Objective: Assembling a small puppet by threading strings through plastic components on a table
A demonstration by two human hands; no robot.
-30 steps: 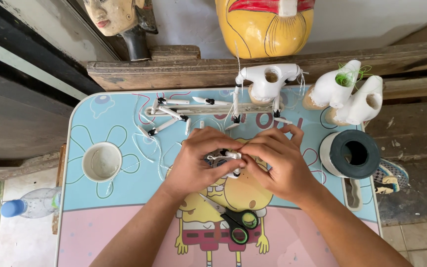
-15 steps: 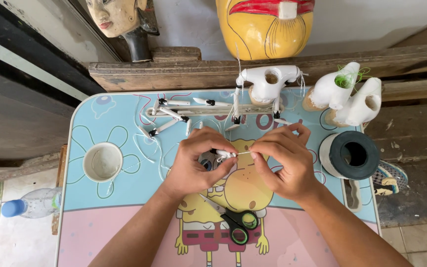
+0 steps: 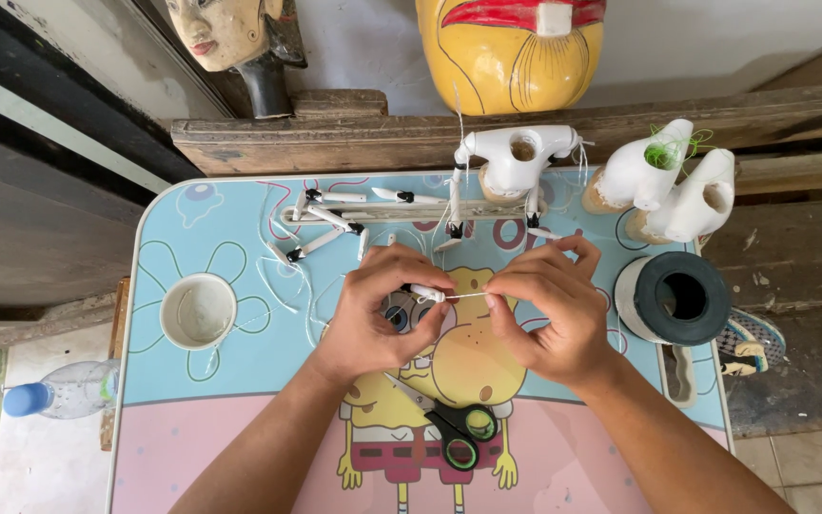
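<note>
While held at frame centre, small white peg (image 3: pixel 423 292) pinched by left hand (image 3: pixel 378 309); thread (image 3: pixel 463 296) drawn taut by right hand (image 3: pixel 549 309); scissors (image 3: pixel 449 428) below.

The left hand (image 3: pixel 373 309) hides most of the small white piece (image 3: pixel 422 292) (thread barely visible).

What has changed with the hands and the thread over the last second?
The left hand and right hand have drawn slightly apart, so a short stretch of thread now shows taut between them. The left fingers still pinch the small white piece; the right still pinches the thread. The scissors, cup and tape roll have not moved.
</note>
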